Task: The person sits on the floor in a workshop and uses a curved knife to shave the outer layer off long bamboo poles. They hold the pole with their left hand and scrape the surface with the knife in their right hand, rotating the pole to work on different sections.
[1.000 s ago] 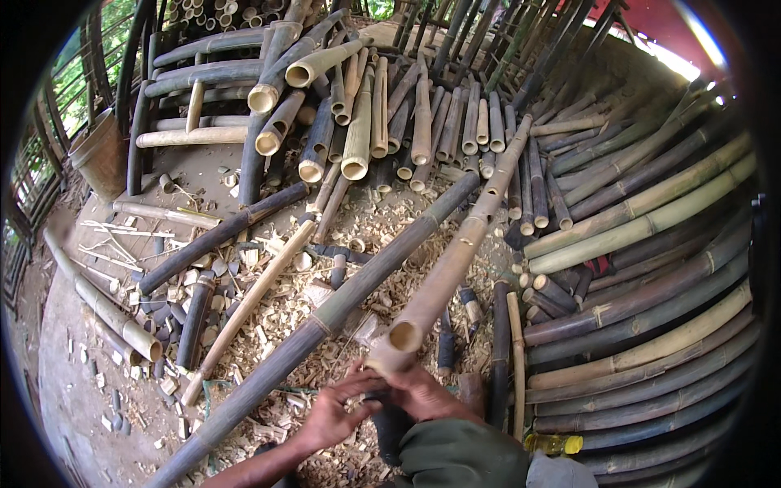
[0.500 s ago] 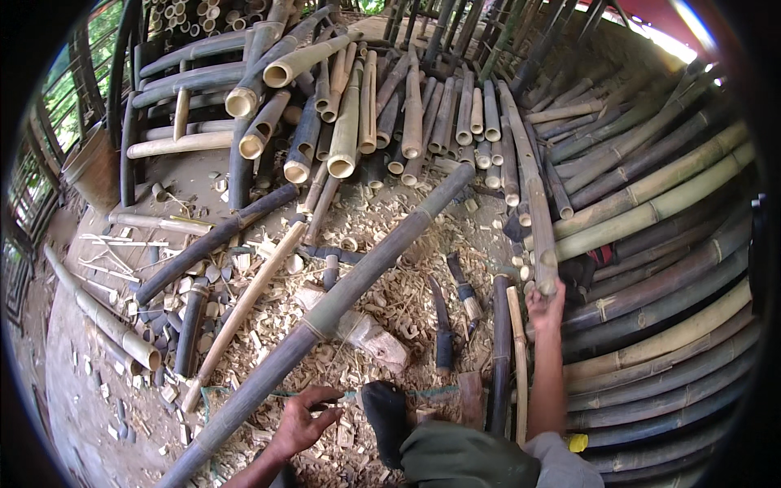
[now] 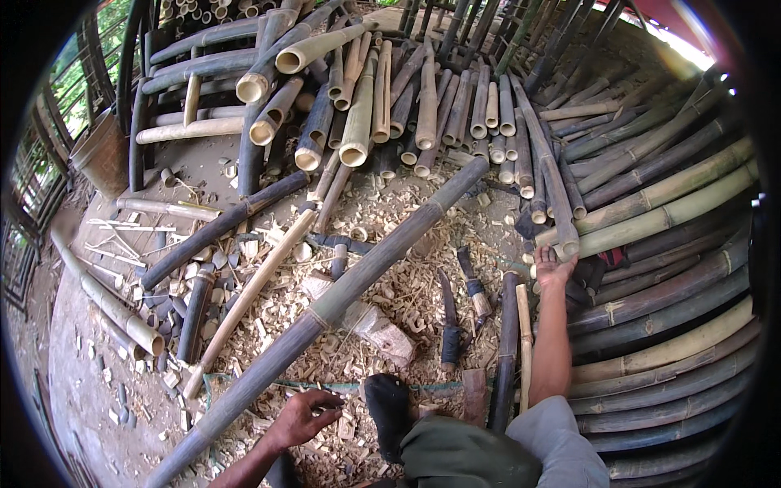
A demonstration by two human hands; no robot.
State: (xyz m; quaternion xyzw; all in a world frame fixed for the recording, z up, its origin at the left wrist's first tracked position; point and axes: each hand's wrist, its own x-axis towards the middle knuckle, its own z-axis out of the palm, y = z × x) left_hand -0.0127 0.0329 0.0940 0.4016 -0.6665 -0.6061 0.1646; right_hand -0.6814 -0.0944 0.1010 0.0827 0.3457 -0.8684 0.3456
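My right hand [image 3: 555, 267] reaches forward on the right, palm up and fingers spread. Just beyond its fingertips is the near end of a long grey-brown bamboo pole [image 3: 543, 167]; I cannot tell whether they touch. My left hand [image 3: 305, 419] hovers over the wood chips, loosely bent, with thumb and fingers apart and nothing in it. A thick dark bamboo pole [image 3: 381, 254] slants across the middle, passing over a pale wooden block [image 3: 379, 332]. Right of the block lie two knives, one with a black-wrapped handle [image 3: 451, 346], the other with a pale handle [image 3: 480, 304].
Cut bamboo tubes [image 3: 358, 122] are piled at the back. Long bamboo poles [image 3: 643, 309] are stacked along the right. A bamboo frame [image 3: 195, 130] and a bucket [image 3: 102, 159] stand at the far left. Wood chips [image 3: 268, 358] cover the ground around my dark-shod foot [image 3: 386, 415].
My right hand has moved forward and its fingers have opened from the end of the grey-brown pole, which now lies farther away. My left hand has hardly moved.
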